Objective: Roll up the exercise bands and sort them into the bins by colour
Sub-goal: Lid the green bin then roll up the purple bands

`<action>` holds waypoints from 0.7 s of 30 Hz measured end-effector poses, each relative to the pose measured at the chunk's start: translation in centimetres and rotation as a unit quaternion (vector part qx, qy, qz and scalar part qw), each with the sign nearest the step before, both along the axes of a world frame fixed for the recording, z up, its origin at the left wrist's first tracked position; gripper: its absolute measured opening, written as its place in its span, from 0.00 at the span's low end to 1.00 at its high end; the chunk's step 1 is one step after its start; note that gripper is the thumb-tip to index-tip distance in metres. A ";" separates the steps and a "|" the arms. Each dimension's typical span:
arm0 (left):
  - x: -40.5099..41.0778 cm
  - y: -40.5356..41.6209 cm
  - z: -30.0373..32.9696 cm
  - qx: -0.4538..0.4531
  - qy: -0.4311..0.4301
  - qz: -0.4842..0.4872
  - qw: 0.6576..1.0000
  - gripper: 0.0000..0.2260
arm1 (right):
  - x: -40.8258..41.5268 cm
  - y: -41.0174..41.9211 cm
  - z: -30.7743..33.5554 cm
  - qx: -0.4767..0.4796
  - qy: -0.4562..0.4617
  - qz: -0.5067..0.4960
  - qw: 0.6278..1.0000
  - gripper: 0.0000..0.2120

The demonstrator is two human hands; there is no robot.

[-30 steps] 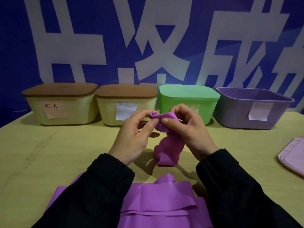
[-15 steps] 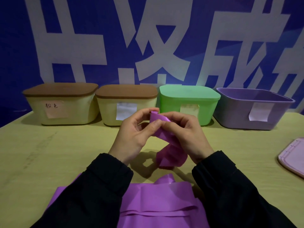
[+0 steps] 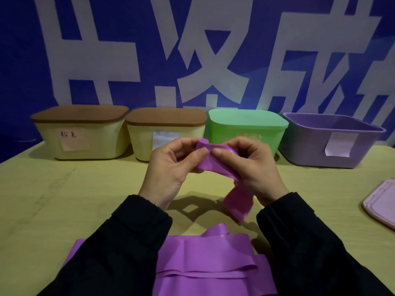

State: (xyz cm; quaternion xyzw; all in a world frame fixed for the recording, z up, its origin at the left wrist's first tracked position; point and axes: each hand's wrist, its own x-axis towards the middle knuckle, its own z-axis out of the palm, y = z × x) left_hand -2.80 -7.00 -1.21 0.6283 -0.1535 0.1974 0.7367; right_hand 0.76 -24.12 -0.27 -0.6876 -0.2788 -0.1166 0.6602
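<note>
Both hands work above the yellow-green table (image 3: 64, 210): the left hand (image 3: 168, 169) and right hand (image 3: 254, 169) each pinch the partly rolled end of a smooth purple exercise band (image 3: 215, 161) between thumb and curled fingers, its loose tail hanging to the tabletop, just beyond a flat pile of purple bands (image 3: 205, 261) at the near edge. Along the blue wall with large white characters stand two cream bins with brown lids, the left bin (image 3: 83, 133) bearing a handwritten note "粉色" and the second cream bin (image 3: 166, 131) a blank white label, then a lidded green bin (image 3: 248, 127) and an open, rounded purple bin (image 3: 333, 142), white-labelled. A pink lid (image 3: 382, 204) lies at the right edge, with bare tabletop left of the hands.
</note>
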 end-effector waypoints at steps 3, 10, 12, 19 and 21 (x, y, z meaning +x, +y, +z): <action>0.1 -0.1 -0.2 0.021 0.002 -0.001 1.000 0.11 | -0.2 0.4 -0.1 0.001 -0.037 -0.016 0.999 0.04; -0.1 -0.3 -0.2 0.066 0.007 -0.021 0.998 0.11 | -0.9 1.1 -0.4 -0.002 -0.039 -0.033 0.999 0.04; -0.3 -0.3 -0.2 0.068 0.016 -0.020 0.997 0.15 | -0.9 1.2 -0.4 0.005 -0.033 -0.031 0.999 0.03; 0.3 -0.2 -0.5 0.068 0.005 -0.013 0.998 0.18 | -0.8 0.9 -0.3 0.043 0.027 0.028 0.998 0.05; 0.3 -0.5 -0.8 0.094 0.002 -0.012 0.995 0.17 | -0.5 1.0 -0.5 0.007 0.003 0.000 1.000 0.05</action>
